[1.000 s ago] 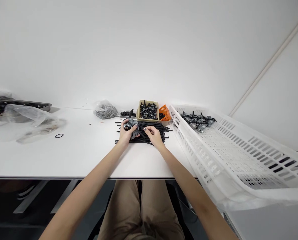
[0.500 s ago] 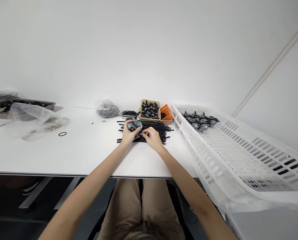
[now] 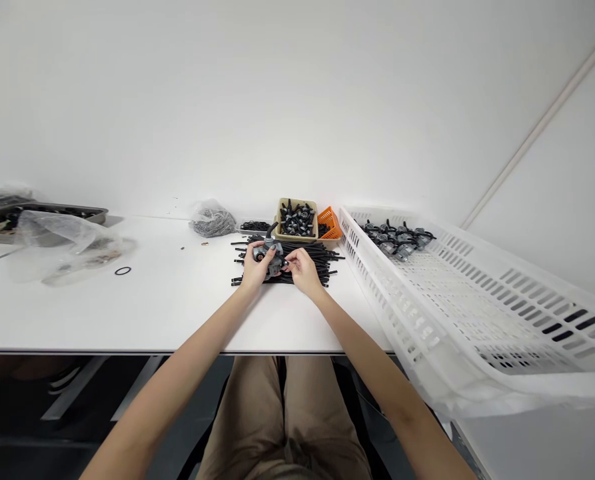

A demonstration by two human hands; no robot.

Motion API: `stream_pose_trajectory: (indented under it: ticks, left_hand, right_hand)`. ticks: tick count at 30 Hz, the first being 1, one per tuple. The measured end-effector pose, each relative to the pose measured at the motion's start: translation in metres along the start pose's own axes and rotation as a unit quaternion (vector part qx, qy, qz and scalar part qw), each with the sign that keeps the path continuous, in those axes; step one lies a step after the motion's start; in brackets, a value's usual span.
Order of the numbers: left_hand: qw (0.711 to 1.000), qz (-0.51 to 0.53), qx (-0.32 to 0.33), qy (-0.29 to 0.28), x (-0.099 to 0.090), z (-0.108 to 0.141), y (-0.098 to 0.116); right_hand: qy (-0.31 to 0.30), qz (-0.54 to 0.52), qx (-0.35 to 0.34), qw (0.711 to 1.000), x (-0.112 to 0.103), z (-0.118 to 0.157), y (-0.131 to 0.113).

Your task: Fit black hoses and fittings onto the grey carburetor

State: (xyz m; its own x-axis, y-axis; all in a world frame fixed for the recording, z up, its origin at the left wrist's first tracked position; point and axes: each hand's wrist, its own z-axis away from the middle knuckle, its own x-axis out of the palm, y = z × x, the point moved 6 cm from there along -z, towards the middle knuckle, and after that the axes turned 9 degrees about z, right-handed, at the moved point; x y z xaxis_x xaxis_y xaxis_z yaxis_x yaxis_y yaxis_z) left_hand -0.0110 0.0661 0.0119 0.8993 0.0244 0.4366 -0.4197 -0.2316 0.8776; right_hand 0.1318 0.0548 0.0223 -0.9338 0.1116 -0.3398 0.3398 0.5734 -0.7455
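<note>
A grey moulded plastic part with a short black stem rising from it sits at the centre of the work, its detail mostly hidden by the fingers. The left hand is closed around its left side, and the right hand pinches its right edge between fingertips. It is held at the pile of thin, matte black rubber tubes, though whether it touches them is hard to tell. Beyond the pile stand a beige tray of black-and-silver pieces and an orange mesh basket. To the right, a white slotted plastic crate holds similar grey parts, too small to make out, and runs out of frame. A clear bag of small grey pieces lies on the white table.
</note>
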Motion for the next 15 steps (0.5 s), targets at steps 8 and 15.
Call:
stream_pose_trajectory:
  ticks: [8,15]
  left_hand:
    - [0.999,0.03,-0.012,-0.027,0.003,0.004,0.0]
    - [0.994,0.086,-0.049,-0.042,0.005,0.007,0.001]
  right_hand:
    - [0.021,0.055,0.036,0.998,-0.002,-0.003,0.009]
    - [0.042,-0.025,0.095,0.994,-0.009,-0.003,0.02]
